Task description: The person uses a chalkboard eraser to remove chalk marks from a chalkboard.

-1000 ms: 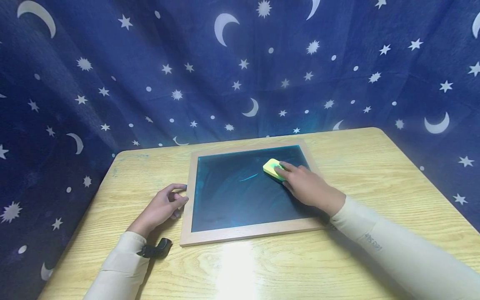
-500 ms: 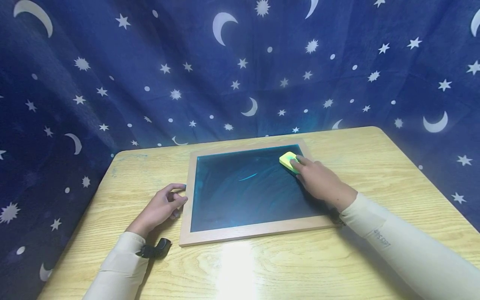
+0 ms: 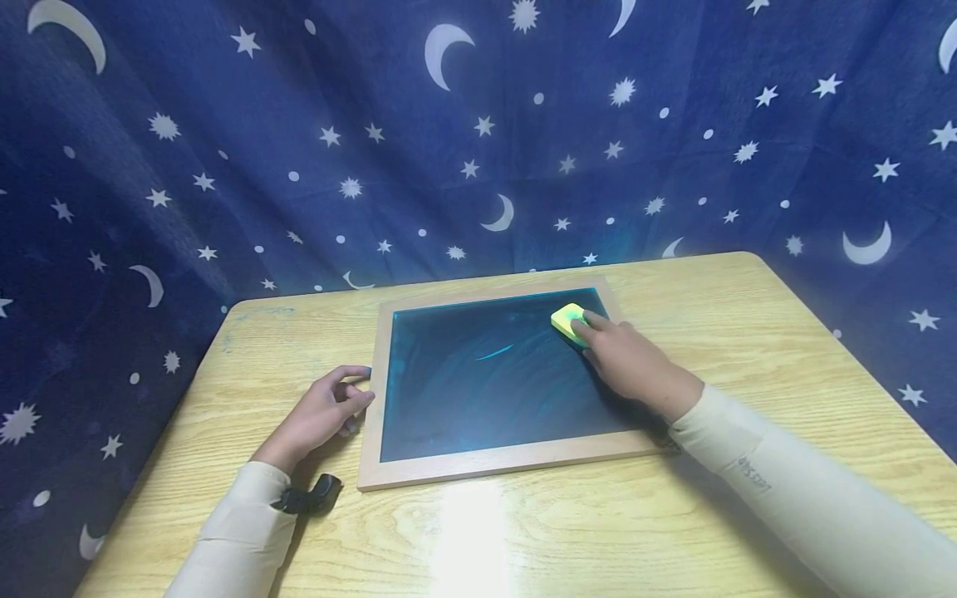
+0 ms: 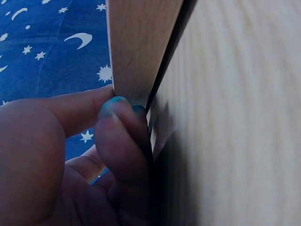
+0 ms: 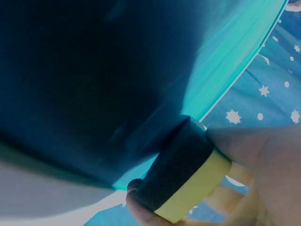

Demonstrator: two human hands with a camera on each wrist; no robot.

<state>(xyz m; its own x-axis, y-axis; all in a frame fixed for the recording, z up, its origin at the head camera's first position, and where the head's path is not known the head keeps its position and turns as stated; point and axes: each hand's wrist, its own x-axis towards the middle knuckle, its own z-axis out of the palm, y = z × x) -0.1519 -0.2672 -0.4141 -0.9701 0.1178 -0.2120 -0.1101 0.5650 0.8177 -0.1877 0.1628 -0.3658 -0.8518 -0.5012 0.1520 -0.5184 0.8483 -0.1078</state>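
In the head view a small chalkboard (image 3: 463, 399) with a pale wooden frame (image 3: 374, 415) lies on the table. On its upper right part my right hand (image 3: 635, 365) grips a yellow chalkboard eraser (image 3: 566, 320), black felt side towards the board. The right wrist view shows thumb and fingers on opposite sides of the eraser (image 5: 188, 174). One short blue chalk stroke (image 3: 495, 353) crosses the middle of the board among faint smears. My left hand (image 3: 329, 407) rests at the frame's left edge; blue-stained fingertips (image 4: 113, 104) touch the side of the frame (image 4: 141, 47).
The wooden table (image 3: 718, 324) extends on all sides of the chalkboard, with faint blue chalk marks near its far left corner. A dark blue curtain (image 3: 419, 166) with moons and stars hangs behind it. A black strap device (image 3: 317, 496) sits at the left wrist.
My right hand has slid the eraser right and up across the board, then slightly back left. The left hand and the chalkboard have stayed in place. The blue stroke is unchanged.
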